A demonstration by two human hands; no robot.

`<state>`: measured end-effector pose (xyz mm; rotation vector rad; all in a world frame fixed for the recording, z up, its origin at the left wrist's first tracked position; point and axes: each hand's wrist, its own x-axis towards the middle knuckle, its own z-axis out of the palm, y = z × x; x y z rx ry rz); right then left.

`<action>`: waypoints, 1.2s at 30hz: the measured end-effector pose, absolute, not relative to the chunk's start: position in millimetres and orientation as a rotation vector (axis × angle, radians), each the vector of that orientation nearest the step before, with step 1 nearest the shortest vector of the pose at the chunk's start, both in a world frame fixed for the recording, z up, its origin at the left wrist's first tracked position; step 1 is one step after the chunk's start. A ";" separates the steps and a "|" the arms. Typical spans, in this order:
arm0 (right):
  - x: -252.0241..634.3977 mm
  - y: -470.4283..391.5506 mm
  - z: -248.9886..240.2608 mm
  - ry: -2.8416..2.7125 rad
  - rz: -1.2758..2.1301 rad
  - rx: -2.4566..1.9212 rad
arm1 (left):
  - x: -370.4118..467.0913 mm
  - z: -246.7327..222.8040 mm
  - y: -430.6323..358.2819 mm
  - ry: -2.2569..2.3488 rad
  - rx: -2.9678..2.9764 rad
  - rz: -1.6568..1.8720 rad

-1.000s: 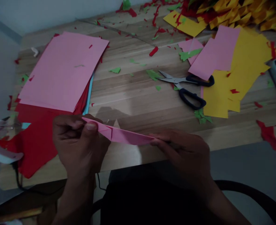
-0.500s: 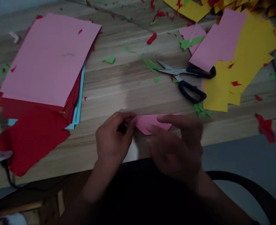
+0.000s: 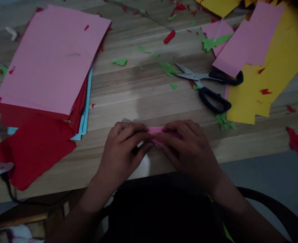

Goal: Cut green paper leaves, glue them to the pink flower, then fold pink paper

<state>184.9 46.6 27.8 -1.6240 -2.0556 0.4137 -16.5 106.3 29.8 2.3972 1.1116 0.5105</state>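
Observation:
A small piece of folded pink paper point(image 3: 156, 129) is held between both hands near the table's front edge. My left hand point(image 3: 127, 143) pinches its left end, thumb below and fingers above. On the other end, my right hand point(image 3: 186, 143) has its fingers closed, covering most of that side. The fingertips of the two hands nearly meet at the paper's lower edge, so its full shape is hidden. Beyond my right hand lie scissors point(image 3: 198, 78) with dark handles, their blades slightly apart.
A stack of pink sheets point(image 3: 53, 60) over red and blue ones lies at the left, beside crumpled red paper point(image 3: 40, 148). Cut yellow pieces point(image 3: 242, 101) and pink strips point(image 3: 255, 37) lie at the right. Green and red scraps point(image 3: 120, 61) are scattered across the wooden table point(image 3: 113, 98).
My right hand has come in from hovering with spread fingers and now grips the pink paper. My left fingers have shifted along it, and less of the paper shows. The view has shifted slightly.

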 end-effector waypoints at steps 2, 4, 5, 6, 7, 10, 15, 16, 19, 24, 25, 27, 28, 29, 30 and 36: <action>185.3 49.8 27.3 -2.040 0.416 -1.624 | -15.0 29.3 106.7 1.141 2.348 0.551; 185.5 52.9 26.5 -1.980 0.438 -1.644 | -14.0 28.9 106.5 1.166 2.307 0.573; 185.3 54.4 26.3 -1.930 0.453 -1.667 | -13.7 28.7 106.5 1.179 2.295 0.578; 184.8 55.9 26.2 -1.873 0.463 -1.696 | -13.2 28.6 106.6 1.192 2.290 0.579; 184.0 57.4 26.2 -1.821 0.466 -1.731 | -12.5 28.6 106.9 1.211 2.287 0.577; 180.5 61.2 26.4 -1.740 0.431 -1.836 | -8.9 29.0 108.8 1.288 2.279 0.534; 175.5 64.0 25.3 -1.745 0.382 -1.914 | -0.6 30.9 111.3 1.377 2.264 0.460; 175.2 64.3 25.2 -1.746 0.378 -1.915 | 0.3 31.4 111.5 1.384 2.258 0.450; 175.5 65.6 25.1 -1.757 0.378 -1.916 | 0.5 33.1 111.9 1.376 2.243 0.439; 176.0 68.4 26.9 -1.752 0.432 -1.915 | -6.0 34.3 106.6 1.233 2.328 0.435; 175.8 68.9 27.3 -1.749 0.433 -1.920 | -7.4 34.2 104.3 1.180 2.354 0.432; 175.3 69.6 28.0 -1.745 0.433 -1.932 | -9.7 33.8 99.0 1.099 2.388 0.437; 175.1 69.9 28.3 -1.745 0.434 -1.933 | -10.4 33.5 96.4 1.091 2.399 0.443; 175.0 70.3 28.5 -1.745 0.436 -1.932 | -10.8 33.2 94.0 1.105 2.408 0.452; 174.9 70.7 28.8 -1.747 0.441 -1.929 | -11.0 32.9 91.9 1.126 2.423 0.466; 175.5 72.9 30.8 -1.749 0.463 -1.931 | -15.4 31.0 84.4 1.170 2.513 0.392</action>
